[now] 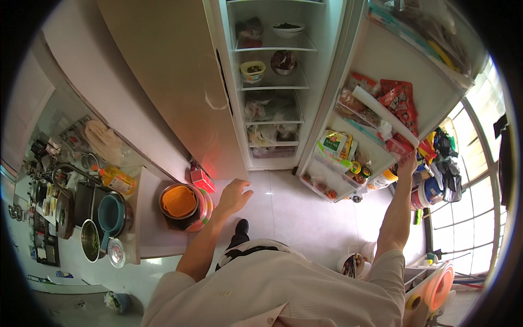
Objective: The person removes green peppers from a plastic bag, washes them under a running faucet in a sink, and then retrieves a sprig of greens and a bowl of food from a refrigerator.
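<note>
A refrigerator stands open before me, its interior (286, 104) lined with glass shelves. My right hand (407, 162) grips the outer edge of the open refrigerator door (412, 53), beside a door bin holding red food packets (397, 100). My left hand (235, 197) hangs over the floor in front of the shut door (179, 81), fingers apart and holding nothing. On the shelves are a white bowl of dark greens (287, 28), a metal bowl of meat (283, 64), a yellow-rimmed tub (252, 70) and plastic bags (263, 134). Jars (358, 171) fill the lowest door bin.
An orange basket (178, 201) sits in a metal basin to my left, near a red box (202, 180). The left counter carries a teal strainer (111, 213), a metal pot (90, 241) and an oil bottle (117, 180). Buckets (425, 194) stand beyond the door; a bin (350, 265) is at right.
</note>
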`<state>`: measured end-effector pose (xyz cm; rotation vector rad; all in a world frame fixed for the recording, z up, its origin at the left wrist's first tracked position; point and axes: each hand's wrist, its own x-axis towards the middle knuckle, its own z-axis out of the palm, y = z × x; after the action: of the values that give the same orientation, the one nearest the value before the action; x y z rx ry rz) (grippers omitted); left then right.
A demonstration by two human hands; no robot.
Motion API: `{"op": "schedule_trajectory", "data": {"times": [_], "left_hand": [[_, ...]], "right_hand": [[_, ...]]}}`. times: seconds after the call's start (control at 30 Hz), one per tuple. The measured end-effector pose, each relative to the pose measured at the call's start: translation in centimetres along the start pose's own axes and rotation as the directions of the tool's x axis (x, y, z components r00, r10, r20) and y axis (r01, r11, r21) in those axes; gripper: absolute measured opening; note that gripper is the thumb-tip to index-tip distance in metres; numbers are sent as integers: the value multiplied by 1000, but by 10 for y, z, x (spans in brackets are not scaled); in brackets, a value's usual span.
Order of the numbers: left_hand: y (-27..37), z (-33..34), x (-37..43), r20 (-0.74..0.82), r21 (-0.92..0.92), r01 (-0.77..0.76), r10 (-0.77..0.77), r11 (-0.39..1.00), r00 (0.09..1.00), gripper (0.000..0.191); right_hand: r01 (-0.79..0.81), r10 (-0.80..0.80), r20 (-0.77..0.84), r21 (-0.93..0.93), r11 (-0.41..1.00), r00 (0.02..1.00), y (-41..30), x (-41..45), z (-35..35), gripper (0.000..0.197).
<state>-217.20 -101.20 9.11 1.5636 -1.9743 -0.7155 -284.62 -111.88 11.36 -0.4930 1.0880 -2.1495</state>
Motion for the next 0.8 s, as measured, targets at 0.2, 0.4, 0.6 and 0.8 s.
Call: {"op": "schedule_trajectory", "data": {"times": [0.2, 0.4, 0.6, 0.8], "left_hand": [[-7, -1, -5, 0, 23, 66, -66, 998, 998, 34], [-13, -2, 0, -14, 4, 10, -9, 1000, 1000, 35], [-31, 2, -9, -16, 15, 82, -82, 996, 996, 39], [-35, 2, -11, 10, 61, 93, -94, 994, 996, 43]], "right_hand": [[12, -13, 11, 71, 997, 1000, 8, -23, -4, 59], [-7, -1, 86, 96, 995, 996, 1, -50, 38, 62], [-94, 92, 29, 79, 992, 995, 9, -55, 31, 63], [-112, 121, -81, 108, 988, 989, 46, -63, -28, 71]]}}
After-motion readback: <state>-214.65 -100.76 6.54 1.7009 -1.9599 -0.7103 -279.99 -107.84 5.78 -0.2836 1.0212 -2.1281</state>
